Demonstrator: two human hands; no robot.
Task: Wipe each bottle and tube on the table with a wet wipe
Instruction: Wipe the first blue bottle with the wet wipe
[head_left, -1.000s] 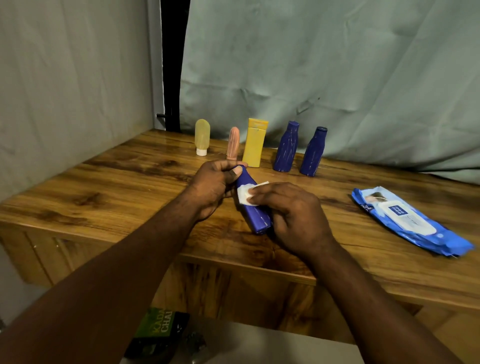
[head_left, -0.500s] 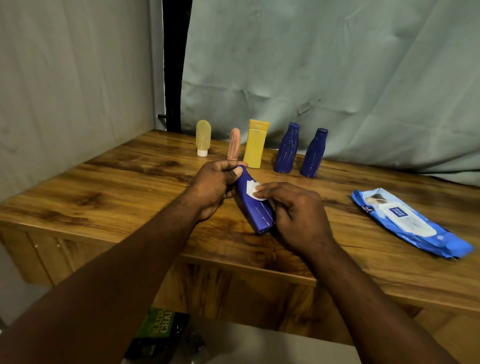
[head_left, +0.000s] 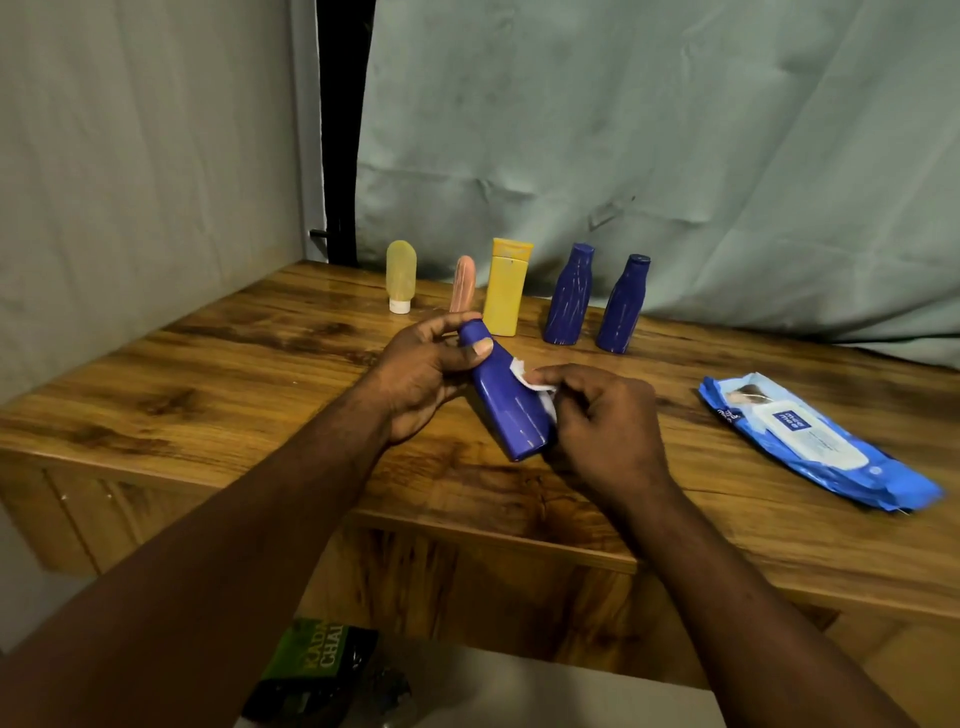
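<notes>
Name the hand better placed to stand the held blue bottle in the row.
Probably left: the left hand grips the blue bottle at its neck, while the right hand pinches the wet wipe.

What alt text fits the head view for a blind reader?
A left hand holds a tilted blue bottle by its neck at a wooden table while the right hand presses a white wet wipe to its side. Five more bottles and tubes stand behind; a blue wipes pack lies right.
</notes>
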